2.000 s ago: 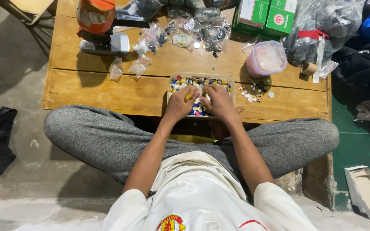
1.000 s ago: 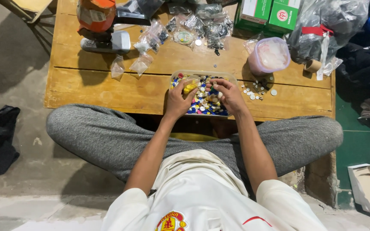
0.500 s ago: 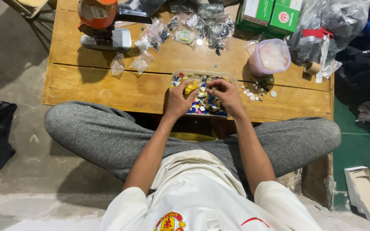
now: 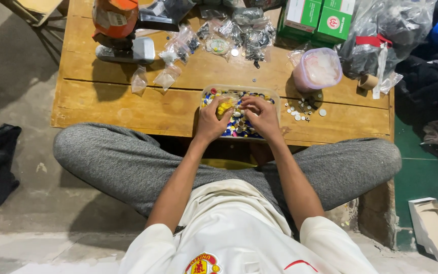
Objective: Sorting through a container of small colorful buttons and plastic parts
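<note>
We sit cross-legged on the floor in front of a low wooden desk (image 4: 128, 106), and both of our hands are inside a clear plastic tray (image 4: 275, 96) that stands at the near edge of the desk, a little right of its middle. The tray is full of small coloured pieces (image 4: 239, 127), blue, white, red and yellow.

Our left hand (image 4: 212, 121) rests on the left part of the tray. Its fingers are curled around a small clear bag (image 4: 225, 105) with yellow pieces inside, so the bag is held at the top of the hand. Our right hand (image 4: 262, 117) lies on the right part of the tray, and its fingers (image 4: 247, 101) are bent and pinched together at the bag, touching it. We cannot tell whether they hold a single piece between them.

Just beside the tray, to the right, some small white discs (image 4: 302, 107) lie loose on the desk. Behind them stands a round pink container (image 4: 318, 68). Near the far edge there are many small clear bags (image 4: 239, 30), and two more bags (image 4: 153, 78) lie left of the tray. Two green boxes (image 4: 320, 18) stand at the far right corner, and an orange object (image 4: 113, 18) is at the far left.
</note>
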